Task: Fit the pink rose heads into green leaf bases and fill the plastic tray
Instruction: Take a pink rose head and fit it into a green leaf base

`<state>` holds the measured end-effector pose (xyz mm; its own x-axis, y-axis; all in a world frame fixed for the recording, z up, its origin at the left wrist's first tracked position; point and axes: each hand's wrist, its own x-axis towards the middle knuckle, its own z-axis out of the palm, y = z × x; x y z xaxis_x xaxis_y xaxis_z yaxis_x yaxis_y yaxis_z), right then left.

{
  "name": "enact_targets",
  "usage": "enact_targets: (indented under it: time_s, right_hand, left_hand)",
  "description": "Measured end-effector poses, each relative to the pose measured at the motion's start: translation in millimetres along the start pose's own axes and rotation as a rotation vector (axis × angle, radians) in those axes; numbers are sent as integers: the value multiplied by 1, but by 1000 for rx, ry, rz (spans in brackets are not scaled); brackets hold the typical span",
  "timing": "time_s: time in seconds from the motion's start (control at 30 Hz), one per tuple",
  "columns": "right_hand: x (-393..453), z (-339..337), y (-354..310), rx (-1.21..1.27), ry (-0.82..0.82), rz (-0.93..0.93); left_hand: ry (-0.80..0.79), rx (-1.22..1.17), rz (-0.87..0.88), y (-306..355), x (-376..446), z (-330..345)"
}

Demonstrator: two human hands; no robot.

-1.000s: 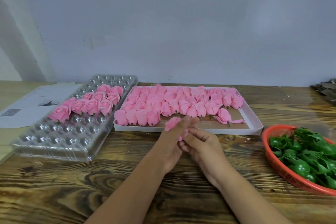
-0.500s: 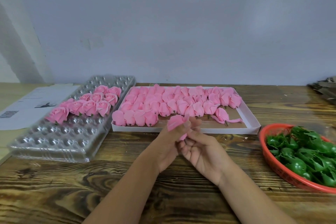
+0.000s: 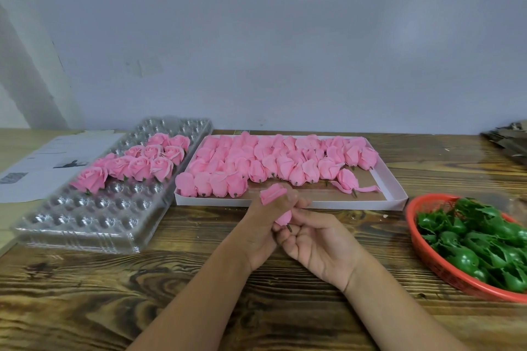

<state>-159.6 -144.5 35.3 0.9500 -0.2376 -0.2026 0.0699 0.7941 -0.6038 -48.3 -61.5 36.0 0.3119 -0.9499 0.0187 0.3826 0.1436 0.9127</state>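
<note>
— Pink and soft-looking, the rose head (image 3: pixel 273 194) sits pinched in the left hand (image 3: pixel 256 232), its petals above the knuckles and its short dark stub poking out below. Why so high off the wooden table (image 3: pixel 199 288)?

— Likely so the right hand (image 3: pixel 319 239) can work at it; its fingers curl up against the bud's lower end, touching the petals, seemingly pinching them.

— And the supplies?

— Just beyond both hands lies the white cardboard box (image 3: pixel 313 202) of closed buds, packed in rows. Right of the right hand, the red mesh basket (image 3: pixel 413 225) holds glossy green leaf bases (image 3: pixel 467 248), within easy reach.

— The tray?

— Left of the left hand: a clear plastic tray (image 3: pixel 85 225) of round dimples, finished roses (image 3: pixel 137 165) filling only its far part. Papers (image 3: pixel 37 168) lie beyond it.
</note>
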Motion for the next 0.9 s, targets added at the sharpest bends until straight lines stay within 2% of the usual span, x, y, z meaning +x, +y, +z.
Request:
enact_targets:
  time_s: [0.2, 0.3, 0.5, 0.6, 0.7, 0.9]
  right_hand:
    - [0, 1, 0, 4, 35, 0]
    - [1, 3, 2, -74, 86, -25]
    - [3, 8, 12, -453, 235, -294]
    - [3, 9, 16, -536, 273, -373]
    - [3, 8, 15, -473, 233, -385]
    - [0, 8, 9, -202, 138, -299]
  left_hand:
    - [87, -112, 49, -3, 3, 1]
    - [109, -110, 71, -5, 5, 0]
    - [204, -97, 117, -9, 11, -5]
    - [227, -84, 95, -10, 12, -5]
    - [221, -97, 73, -9, 12, -3]
    - [71, -94, 38, -4, 9, -3]
